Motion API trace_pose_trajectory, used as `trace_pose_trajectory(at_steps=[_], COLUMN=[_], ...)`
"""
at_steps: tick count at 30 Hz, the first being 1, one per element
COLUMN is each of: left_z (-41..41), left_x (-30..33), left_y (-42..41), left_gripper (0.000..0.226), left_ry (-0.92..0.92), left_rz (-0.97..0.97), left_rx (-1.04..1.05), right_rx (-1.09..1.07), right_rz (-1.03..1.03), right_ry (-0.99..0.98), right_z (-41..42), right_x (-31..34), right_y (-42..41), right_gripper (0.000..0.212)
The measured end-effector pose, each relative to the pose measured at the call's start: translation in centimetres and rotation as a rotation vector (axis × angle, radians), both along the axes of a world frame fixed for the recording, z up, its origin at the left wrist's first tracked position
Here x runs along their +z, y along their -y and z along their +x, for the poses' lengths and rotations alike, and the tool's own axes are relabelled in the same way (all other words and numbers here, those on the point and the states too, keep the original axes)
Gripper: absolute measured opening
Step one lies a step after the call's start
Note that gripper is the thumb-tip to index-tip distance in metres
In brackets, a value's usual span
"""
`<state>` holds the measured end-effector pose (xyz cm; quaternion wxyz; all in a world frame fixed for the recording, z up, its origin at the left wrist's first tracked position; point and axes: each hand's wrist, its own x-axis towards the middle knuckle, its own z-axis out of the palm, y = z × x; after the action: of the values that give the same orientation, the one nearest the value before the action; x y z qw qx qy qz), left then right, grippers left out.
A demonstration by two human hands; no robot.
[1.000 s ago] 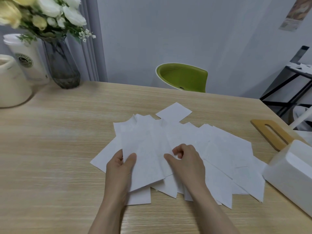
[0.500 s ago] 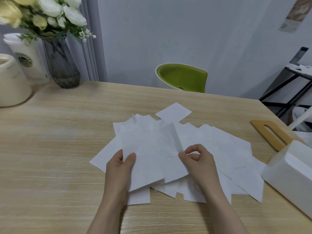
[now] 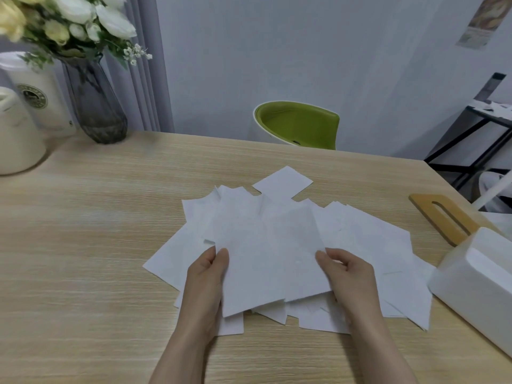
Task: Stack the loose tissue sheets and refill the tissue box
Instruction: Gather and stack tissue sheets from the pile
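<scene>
Your left hand (image 3: 206, 275) pinches the lower left edge of the top sheets (image 3: 266, 256), thumb on top; your right hand (image 3: 346, 273) has its fingers curled on their right edge; the rest lie fanned across the surface (image 3: 83, 245) at mid-frame; pull unevenly and thin tissue may tear or slide askew; the box (image 3: 471, 289) waits at lower right, its lid (image 3: 443, 217) off beside it

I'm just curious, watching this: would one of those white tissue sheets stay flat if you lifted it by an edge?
Probably not. The sheets held by the left hand and right hand look thin and bow slightly, so one would likely droop. They seem very light; a push would likely slide or crumple the scattered sheets on the table.
</scene>
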<state>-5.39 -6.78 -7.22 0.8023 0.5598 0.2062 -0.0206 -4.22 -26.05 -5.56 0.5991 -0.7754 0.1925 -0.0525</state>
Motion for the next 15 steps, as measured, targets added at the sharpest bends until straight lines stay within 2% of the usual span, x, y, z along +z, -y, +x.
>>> trace_pose_trajectory(at_steps=[6,11,15], left_z=[0.1,0.1,0.1], left_x=[-0.4,-0.3,-0.3], left_y=[0.0,0.0,-0.1], left_gripper=[0.022,0.023,0.027], left_ry=[0.013,0.019,0.012], left_rz=[0.015,0.032,0.034], left_rx=[-0.025,-0.030,-0.010], right_rx=[-0.111,0.063,0.170], right_rz=[0.217,0.320,0.316], right_ry=[0.027,-0.063,-0.085], right_z=[-0.2,-1.1,-1.8], right_x=[1.3,2.1,1.6], right_y=[0.8,-1.5,-3.8], right_gripper=[0.008,0.008,0.012])
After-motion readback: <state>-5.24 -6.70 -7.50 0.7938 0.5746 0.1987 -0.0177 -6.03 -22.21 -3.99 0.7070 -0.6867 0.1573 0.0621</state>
